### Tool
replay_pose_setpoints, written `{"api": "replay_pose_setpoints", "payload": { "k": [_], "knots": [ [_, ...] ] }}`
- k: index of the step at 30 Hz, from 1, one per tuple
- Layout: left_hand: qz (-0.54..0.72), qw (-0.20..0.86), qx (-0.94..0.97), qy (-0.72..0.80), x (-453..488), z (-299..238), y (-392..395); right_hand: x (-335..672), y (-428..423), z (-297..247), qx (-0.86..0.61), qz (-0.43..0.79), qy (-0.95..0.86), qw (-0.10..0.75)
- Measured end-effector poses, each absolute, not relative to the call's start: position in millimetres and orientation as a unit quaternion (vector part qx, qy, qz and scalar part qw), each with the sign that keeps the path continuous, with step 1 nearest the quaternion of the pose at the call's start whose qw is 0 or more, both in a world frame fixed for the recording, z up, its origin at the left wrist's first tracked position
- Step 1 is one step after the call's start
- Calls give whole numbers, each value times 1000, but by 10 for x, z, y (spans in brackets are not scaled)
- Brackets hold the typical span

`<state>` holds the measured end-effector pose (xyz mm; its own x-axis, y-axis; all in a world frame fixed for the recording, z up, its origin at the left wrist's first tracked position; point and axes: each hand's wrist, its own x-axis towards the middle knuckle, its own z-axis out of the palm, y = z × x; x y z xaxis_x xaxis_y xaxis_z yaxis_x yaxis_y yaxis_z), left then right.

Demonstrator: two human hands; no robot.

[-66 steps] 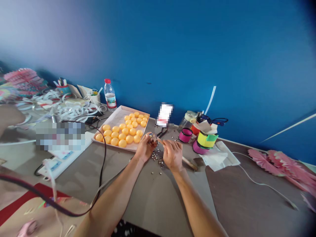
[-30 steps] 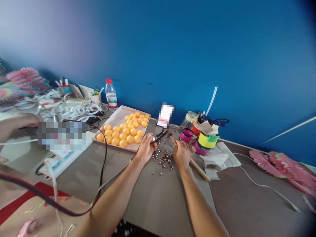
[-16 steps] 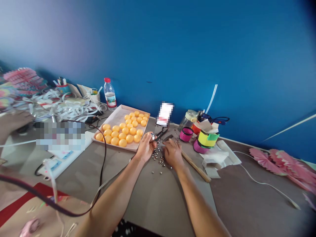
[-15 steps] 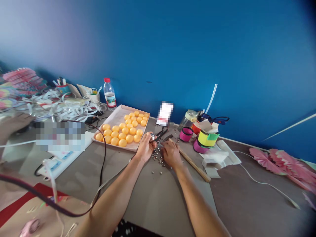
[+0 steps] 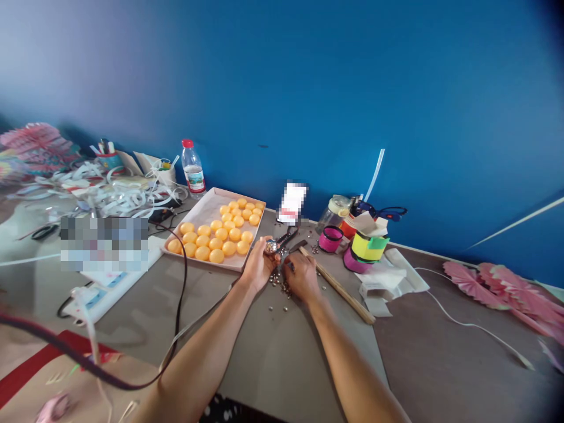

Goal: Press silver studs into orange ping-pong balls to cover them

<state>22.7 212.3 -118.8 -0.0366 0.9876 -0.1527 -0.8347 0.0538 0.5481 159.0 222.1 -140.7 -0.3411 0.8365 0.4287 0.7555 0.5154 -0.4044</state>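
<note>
My left hand [image 5: 259, 265] is closed around a shiny, silver, rounded piece [image 5: 271, 247], held up beside the tray. The piece's exact kind is not clear. Just to the right, my right hand [image 5: 302, 275] is curled with its fingertips pressed together, close to the silver piece. Whatever those fingers hold is too small to make out. Small shiny metal pieces [image 5: 283, 288] are scattered on the table below and between the hands. A hammer with a wooden handle [image 5: 348, 292] lies behind and right of my right hand.
At left, a shallow tray [image 5: 200, 207] holds several orange balls [image 5: 215, 256]. Behind it stands a water bottle [image 5: 192, 167]. A lit phone [image 5: 293, 202] leans by the wall. Tape rolls [image 5: 330, 239] sit at right. A dark cable [image 5: 183, 294] loops near my left arm, beside a power strip [image 5: 118, 285].
My right hand has shifted slightly and its fingers have curled in more. Another person's hand at the left edge has gone out of view. The camera view has turned slightly.
</note>
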Motion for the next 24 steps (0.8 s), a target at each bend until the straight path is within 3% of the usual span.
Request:
{"api": "replay_pose_setpoints", "payload": {
  "k": [6, 13, 24],
  "knots": [
    [652, 696, 166, 253, 224, -1196, 2110, 1645, 2279, -1382, -461, 176, -760, 423],
    [640, 703, 165, 262, 220, -1182, 2105, 1674, 2266, -1387, -478, 223, -754, 392],
    [626, 705, 179, 283, 250, -1147, 2084, 1691, 2328, -1370, -480, 277, -677, 484]
  ]
}}
